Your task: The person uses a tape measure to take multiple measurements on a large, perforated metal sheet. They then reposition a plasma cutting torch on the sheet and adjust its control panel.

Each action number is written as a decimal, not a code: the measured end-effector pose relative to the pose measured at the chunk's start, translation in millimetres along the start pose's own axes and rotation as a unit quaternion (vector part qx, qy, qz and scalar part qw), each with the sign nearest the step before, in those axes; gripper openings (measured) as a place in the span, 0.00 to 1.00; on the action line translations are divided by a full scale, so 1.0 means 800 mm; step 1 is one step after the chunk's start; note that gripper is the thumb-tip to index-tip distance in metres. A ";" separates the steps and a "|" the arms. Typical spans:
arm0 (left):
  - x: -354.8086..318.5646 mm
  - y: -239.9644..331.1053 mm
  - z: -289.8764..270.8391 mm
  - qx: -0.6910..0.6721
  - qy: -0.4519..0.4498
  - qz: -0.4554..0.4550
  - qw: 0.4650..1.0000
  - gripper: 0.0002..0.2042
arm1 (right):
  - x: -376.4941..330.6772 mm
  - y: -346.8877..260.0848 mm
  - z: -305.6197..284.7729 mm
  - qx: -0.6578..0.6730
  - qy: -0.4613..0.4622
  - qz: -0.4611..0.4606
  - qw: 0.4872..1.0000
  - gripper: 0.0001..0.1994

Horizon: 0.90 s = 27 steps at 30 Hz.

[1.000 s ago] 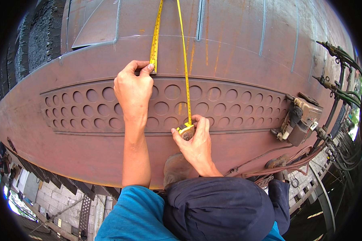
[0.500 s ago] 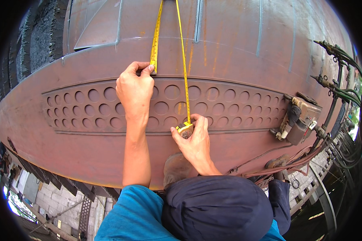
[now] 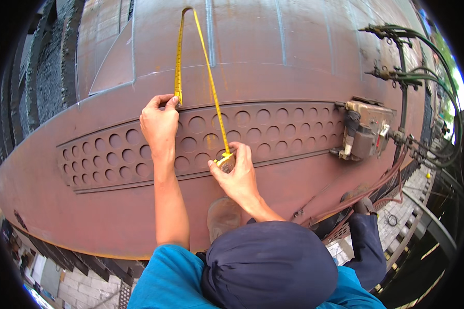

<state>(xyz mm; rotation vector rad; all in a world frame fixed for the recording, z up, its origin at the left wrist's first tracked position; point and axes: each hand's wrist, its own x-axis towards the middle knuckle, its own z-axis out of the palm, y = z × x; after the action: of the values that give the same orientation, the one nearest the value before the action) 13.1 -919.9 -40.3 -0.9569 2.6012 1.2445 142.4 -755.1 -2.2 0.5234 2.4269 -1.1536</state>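
A yellow tape measure (image 3: pixel 211 87) is pulled out into a tall narrow loop over the rusty steel plate (image 3: pixel 304 180). My left hand (image 3: pixel 161 121) pinches the hooked end of its blade near the upper edge of a long perforated strip (image 3: pixel 191 143). In my right hand (image 3: pixel 239 177) is the tape's case (image 3: pixel 225 162), held between thumb and fingers over the strip's lower part. From the case the blade rises, bends over near the top of the view and comes down to my left hand. Fingers partly hide the case.
A boxy brown machine (image 3: pixel 367 130) sits at the strip's right end. Hoses (image 3: pixel 361 198) run across the plate beside my boot (image 3: pixel 224 216). Torch-like fittings with green hoses (image 3: pixel 415 77) are on a post at the right. My dark-trousered knee (image 3: pixel 273 257) fills the lower middle.
The view has shifted and tilted, so the plate and machine appear farther left. Both hands keep their hold on the tape, and its bend now shows at the top.
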 end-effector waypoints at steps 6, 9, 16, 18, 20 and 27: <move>-0.032 0.054 0.056 -0.040 -0.085 0.057 0.994 0.11 | 0.015 0.014 -0.071 -0.018 0.094 -0.013 0.995 0.31; -0.040 0.073 0.077 -0.023 -0.115 0.043 0.992 0.11 | 0.015 0.027 -0.088 -0.027 0.090 0.011 0.996 0.30; -0.049 0.070 0.107 0.020 -0.136 0.007 0.990 0.14 | 0.011 0.046 -0.092 -0.054 0.079 0.037 0.995 0.30; -0.054 0.071 0.110 0.012 -0.117 0.011 0.993 0.12 | 0.011 0.047 -0.090 -0.040 0.072 0.051 0.995 0.30; -0.059 0.070 0.114 0.005 -0.105 0.012 0.994 0.11 | 0.010 0.052 -0.088 -0.038 0.064 0.058 0.996 0.30; -0.058 0.067 0.118 -0.017 -0.105 -0.006 0.994 0.14 | 0.010 0.065 -0.079 -0.030 0.042 0.054 0.997 0.30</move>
<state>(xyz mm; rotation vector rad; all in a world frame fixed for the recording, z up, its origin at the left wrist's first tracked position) 3.1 -802.7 -51.0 -0.7980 2.4158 1.3133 149.3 -672.9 -3.0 0.6866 2.4618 -1.0306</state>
